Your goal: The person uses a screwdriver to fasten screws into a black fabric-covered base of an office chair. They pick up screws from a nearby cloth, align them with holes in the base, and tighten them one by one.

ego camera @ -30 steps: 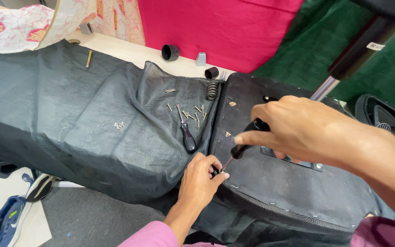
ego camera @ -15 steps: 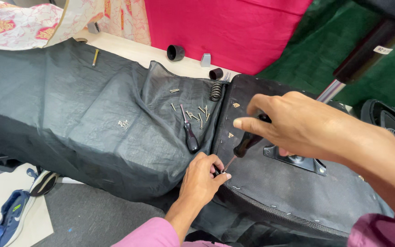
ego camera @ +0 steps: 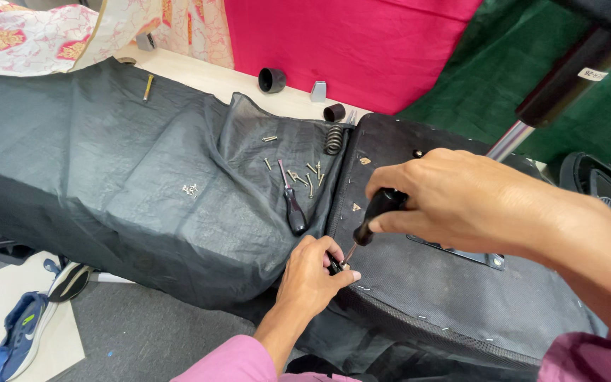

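1. Our right hand (ego camera: 461, 201) is wrapped shut around the black-handled screwdriver (ego camera: 370, 221); its thin metal shaft slants down to the near edge of the black fabric-covered seat underside (ego camera: 447, 297).
2. Our left hand (ego camera: 311, 274) is pinched together at the tip of that shaft, fingertips closed on something small and dark; we cannot tell exactly what it is.
3. We judge the screwdriver light and stiff, with a rounded handle that fills the palm, so the thick end is the place to hold it.
4. The seat covering looks coarse and taut, stapled along its edge, with a flat metal plate (ego camera: 464, 253) fixed near the middle.
5. A second dark-handled screwdriver (ego camera: 293, 209) lies on the crumpled black cloth sheet (ego camera: 107, 177) just left of the seat, with small loose metal screws (ego camera: 304, 173) scattered near it and a black coil spring (ego camera: 334, 139) beyond.
6. The cloth is thin, soft and creased.
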